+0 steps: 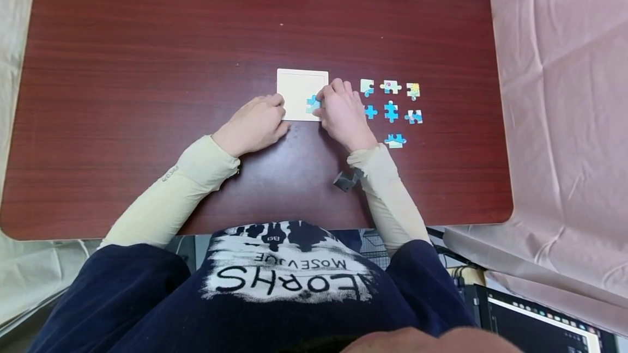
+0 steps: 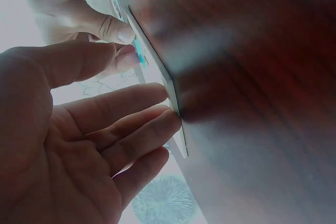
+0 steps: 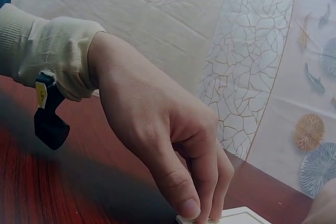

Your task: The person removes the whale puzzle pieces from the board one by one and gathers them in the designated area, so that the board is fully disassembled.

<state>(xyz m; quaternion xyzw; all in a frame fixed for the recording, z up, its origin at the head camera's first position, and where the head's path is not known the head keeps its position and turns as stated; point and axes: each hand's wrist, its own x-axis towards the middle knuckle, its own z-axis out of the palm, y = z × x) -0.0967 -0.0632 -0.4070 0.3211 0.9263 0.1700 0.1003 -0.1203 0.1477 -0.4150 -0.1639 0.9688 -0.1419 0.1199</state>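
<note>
A shallow white puzzle tray (image 1: pixel 296 89) lies on the table before the person. In its near right corner sits a blue and pale green jigsaw piece (image 1: pixel 312 104). The right hand (image 1: pixel 342 112) pinches this piece at its right side between thumb and fingers, partly covering it. Fingertips of the left hand (image 1: pixel 257 124) touch the tray's left edge, and its thumb lies apart from them near the front corner. In the left wrist view the left fingers (image 2: pixel 139 135) extend loosely against the tray's rim (image 2: pixel 176 98). The right wrist view shows the right fingertips down at the tray's corner (image 3: pixel 244 216).
Right of the right hand, several loose jigsaw pieces (image 1: pixel 391 111) lie spread in rows on the dark red table (image 1: pixel 147 42). A black wrist device (image 1: pixel 346 180) hangs off the right sleeve. A laptop (image 1: pixel 539 317) stands below the table's right end.
</note>
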